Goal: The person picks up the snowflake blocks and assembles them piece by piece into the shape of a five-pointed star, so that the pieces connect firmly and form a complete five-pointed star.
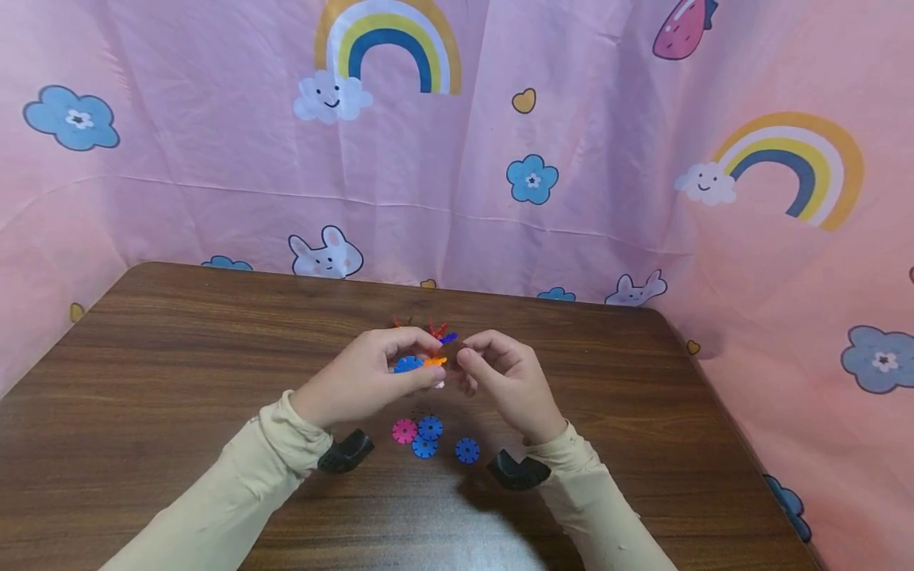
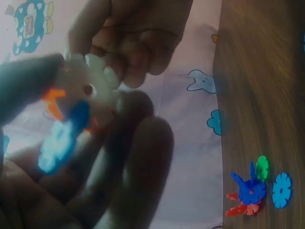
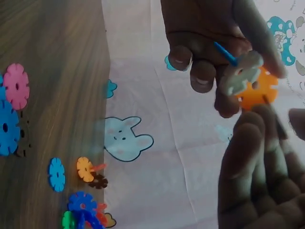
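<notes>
Between the thumb and fingers of my left hand [image 1: 360, 377] is a small cluster of notched plastic discs joined together. It has a white disc [image 2: 97, 78], an orange disc [image 3: 267, 90] and a blue disc [image 1: 408, 364], set at angles to each other. My right hand [image 1: 517, 385] is just to the right of it, thumb and fingertips pinching a thin dark brown disc [image 3: 275, 117]. In the right wrist view that disc is seen edge-on and overlaps the orange one. Both hands are raised over the table.
Nearer me on the brown table [image 1: 214, 396] lie a pink disc [image 1: 404, 431] and several blue discs [image 1: 467, 450]. Beyond the hands sits a joined blue, red and green piece [image 2: 251, 192], with a light blue disc [image 2: 282, 191] beside it. An orange disc [image 3: 85, 169] touches a brown one.
</notes>
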`<state>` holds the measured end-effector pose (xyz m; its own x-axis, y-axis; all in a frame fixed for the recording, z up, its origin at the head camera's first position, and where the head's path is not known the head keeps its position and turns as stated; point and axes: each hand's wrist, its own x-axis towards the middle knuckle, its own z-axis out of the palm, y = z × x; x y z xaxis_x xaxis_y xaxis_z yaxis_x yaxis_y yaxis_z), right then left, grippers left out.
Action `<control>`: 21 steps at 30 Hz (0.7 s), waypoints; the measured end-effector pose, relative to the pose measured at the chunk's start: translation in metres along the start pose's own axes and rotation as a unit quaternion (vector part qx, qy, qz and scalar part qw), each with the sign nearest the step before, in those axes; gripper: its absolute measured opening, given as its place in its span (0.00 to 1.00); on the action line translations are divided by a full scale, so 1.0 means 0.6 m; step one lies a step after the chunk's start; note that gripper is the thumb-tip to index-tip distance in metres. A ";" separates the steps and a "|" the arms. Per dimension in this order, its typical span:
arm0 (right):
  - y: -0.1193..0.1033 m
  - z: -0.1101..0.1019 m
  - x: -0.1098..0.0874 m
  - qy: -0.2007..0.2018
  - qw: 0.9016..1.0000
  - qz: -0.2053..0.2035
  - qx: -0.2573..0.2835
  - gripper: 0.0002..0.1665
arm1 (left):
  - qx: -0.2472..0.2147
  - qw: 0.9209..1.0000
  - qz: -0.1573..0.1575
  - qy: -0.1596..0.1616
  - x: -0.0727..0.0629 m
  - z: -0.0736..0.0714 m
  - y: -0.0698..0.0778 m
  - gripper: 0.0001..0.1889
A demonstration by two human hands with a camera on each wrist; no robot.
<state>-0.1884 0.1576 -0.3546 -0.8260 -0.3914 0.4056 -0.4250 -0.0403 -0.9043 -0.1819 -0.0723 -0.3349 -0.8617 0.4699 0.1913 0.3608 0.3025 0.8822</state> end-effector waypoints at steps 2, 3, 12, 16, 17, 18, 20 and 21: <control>0.006 -0.002 0.001 0.005 1.000 0.012 -0.008 0.12 | 0.002 1.000 -0.017 0.010 0.001 -0.003 -0.003 0.17; 0.011 -0.004 0.002 0.006 1.000 0.016 -0.023 0.10 | 0.006 1.000 -0.025 0.015 0.001 -0.005 -0.004 0.18; 0.068 -0.004 -0.001 -0.158 0.928 0.030 -0.336 0.11 | 0.016 0.997 -0.057 0.053 0.003 -0.004 -0.013 0.22; 0.082 0.000 -0.005 -0.241 0.898 0.064 -0.363 0.17 | -0.003 0.998 -0.057 0.041 0.005 -0.001 -0.015 0.20; 0.083 0.000 -0.006 -0.254 0.892 0.070 -0.367 0.18 | -0.002 0.998 -0.059 0.036 0.005 0.000 -0.016 0.20; 0.085 0.001 -0.006 -0.265 0.888 0.074 -0.368 0.19 | 0.001 0.998 -0.060 0.029 0.006 0.000 -0.017 0.21; 0.088 0.002 -0.007 -0.277 0.883 0.081 -0.370 0.20 | 0.007 0.998 -0.064 0.021 0.006 0.000 -0.017 0.21; 0.089 0.003 -0.008 -0.280 0.883 0.083 -0.369 0.20 | 0.007 0.998 -0.066 0.017 0.005 0.000 -0.017 0.21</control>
<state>-0.2068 0.1557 -0.4052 -0.6748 -0.7369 -0.0397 -0.6116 0.5885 -0.5288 -0.1883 -0.0738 -0.3434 -0.9137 0.3965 0.0890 0.2482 0.3710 0.8949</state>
